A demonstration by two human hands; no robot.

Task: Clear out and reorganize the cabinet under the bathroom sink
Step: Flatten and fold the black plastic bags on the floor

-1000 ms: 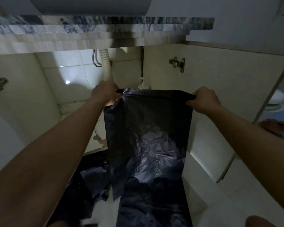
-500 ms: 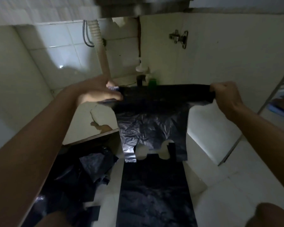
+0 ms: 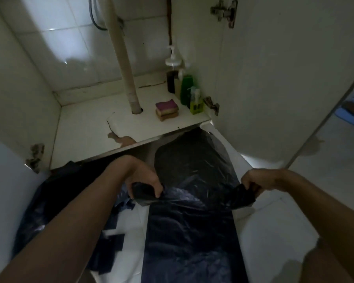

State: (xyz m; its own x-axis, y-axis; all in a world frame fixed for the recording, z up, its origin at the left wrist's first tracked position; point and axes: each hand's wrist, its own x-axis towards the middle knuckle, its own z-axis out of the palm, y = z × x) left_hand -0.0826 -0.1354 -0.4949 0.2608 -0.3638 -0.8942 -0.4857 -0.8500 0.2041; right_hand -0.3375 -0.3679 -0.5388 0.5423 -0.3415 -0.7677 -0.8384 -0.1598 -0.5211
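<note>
Head view, low light. Half a second ago I held the black bag [image 3: 194,166] up in front of the open cabinet. Now my left hand [image 3: 143,180] and right hand [image 3: 251,181], fingers curled round its two corners, have lowered it to the floor. This uncovers the cabinet shelf [image 3: 86,127], which bears only bottles [image 3: 187,88] and stacked sponges [image 3: 167,109], so clearing looks nearly done. The dark plastic [image 3: 190,242] beneath may be a second bag. My fingertips are hidden in the folds.

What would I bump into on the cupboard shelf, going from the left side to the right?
White pipe → stack of sponges → yellow bottle → rusty hinge.
</note>
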